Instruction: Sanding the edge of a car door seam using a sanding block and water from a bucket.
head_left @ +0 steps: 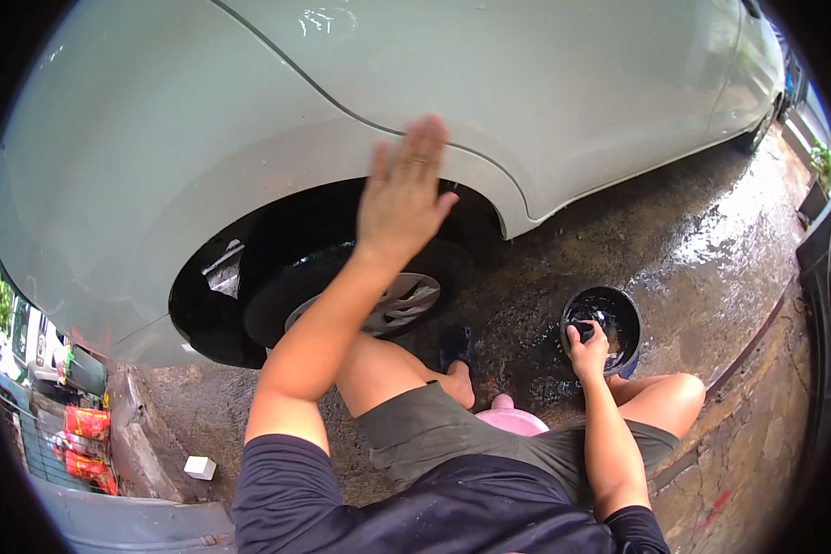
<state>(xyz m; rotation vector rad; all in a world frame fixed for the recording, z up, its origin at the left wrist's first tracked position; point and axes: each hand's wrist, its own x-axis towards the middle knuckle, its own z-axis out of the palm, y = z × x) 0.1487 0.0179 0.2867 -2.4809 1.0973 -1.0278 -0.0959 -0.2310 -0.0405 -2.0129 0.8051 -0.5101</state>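
My left hand is raised to the pale silver-white car, its palm side toward the body panel just above the rear wheel arch. Its fingers are stretched out and a little smeared by motion; nothing shows in them, and I cannot tell whether they touch the paint. Low on the right, my right hand reaches into a round black bucket with wet, shiny contents. Thumb and fingers close round a small dark thing whose kind I cannot make out. Below my left forearm, the wheel is partly hidden.
Dark wet concrete stretches along the car. I sit low with knees apart over a pink seat, a dark slipper on one foot. At left are a small white box, red packages and a concrete ledge.
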